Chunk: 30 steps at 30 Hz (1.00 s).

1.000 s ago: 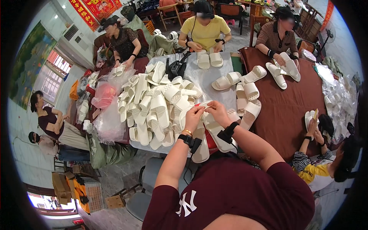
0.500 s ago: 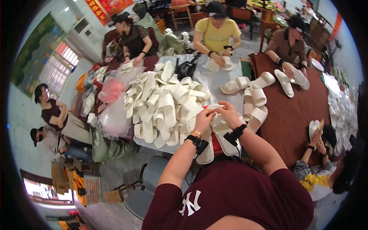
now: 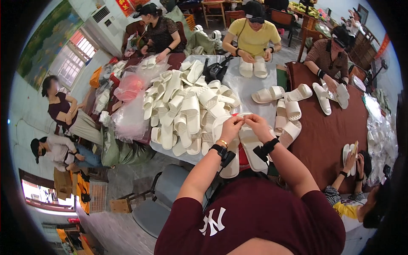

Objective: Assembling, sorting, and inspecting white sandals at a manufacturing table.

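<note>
My left hand [image 3: 232, 129] and my right hand [image 3: 259, 128] meet over a pair of white slide slippers, fingertips pinched together. Whatever is between the fingers is too small to make out. The left slipper [image 3: 230, 163] lies partly under my left wrist and the right slipper [image 3: 252, 154] partly under my right hand. Both point away from me, and a bit of red surface [image 3: 243, 156] shows between them. Just left of my hands rises a large heap of white slippers [image 3: 190, 108].
Several loose slippers [image 3: 290, 131] lie right of my hands, beside a brown-covered table [image 3: 327, 140]. Co-workers sit around, one in a yellow shirt [image 3: 254, 37] across from me handling a pair. Clear plastic bags [image 3: 131, 123] lie at left. A grey chair [image 3: 153, 219] stands by my left side.
My fingertips have come closer together above the slippers. The view has shifted slightly. Across the table, the yellow-shirted person's hands have moved apart, off the slippers' tops.
</note>
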Available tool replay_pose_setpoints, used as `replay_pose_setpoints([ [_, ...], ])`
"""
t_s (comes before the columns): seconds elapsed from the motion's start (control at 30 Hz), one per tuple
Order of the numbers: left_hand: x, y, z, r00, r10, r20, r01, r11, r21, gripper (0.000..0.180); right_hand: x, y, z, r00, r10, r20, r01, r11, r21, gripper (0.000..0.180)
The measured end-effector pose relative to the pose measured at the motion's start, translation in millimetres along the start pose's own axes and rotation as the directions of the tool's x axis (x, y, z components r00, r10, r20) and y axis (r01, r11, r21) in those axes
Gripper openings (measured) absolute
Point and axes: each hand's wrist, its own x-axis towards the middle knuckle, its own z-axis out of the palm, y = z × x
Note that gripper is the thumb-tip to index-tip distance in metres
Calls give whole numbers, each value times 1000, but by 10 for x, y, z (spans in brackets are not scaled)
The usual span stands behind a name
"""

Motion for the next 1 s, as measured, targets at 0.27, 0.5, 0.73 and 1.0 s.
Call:
replay_pose_setpoints([
  [0.27, 29, -89, 9, 998, -55, -6, 53, 979, -198, 12, -14, -28, -11, 999, 9, -32, -7, 999, 45, 13],
  [0.5, -1, -13, 20, 998, -29, -62, 21, 991, -133, 12, -32, 1, 21, 994, -104, -36, 96, 978, -183, 14],
  [0.73, 0, -51, 21, 997, -5, -72, -3, 994, -110, 13, -26, -39, 45, 991, -123, -48, 93, 909, -407, 16],
  [1.0, 13, -140, 29, 994, 41, -98, -48, 996, -79, 11, -24, -62, 68, 990, -134, -42, 103, 898, -427, 16],
])
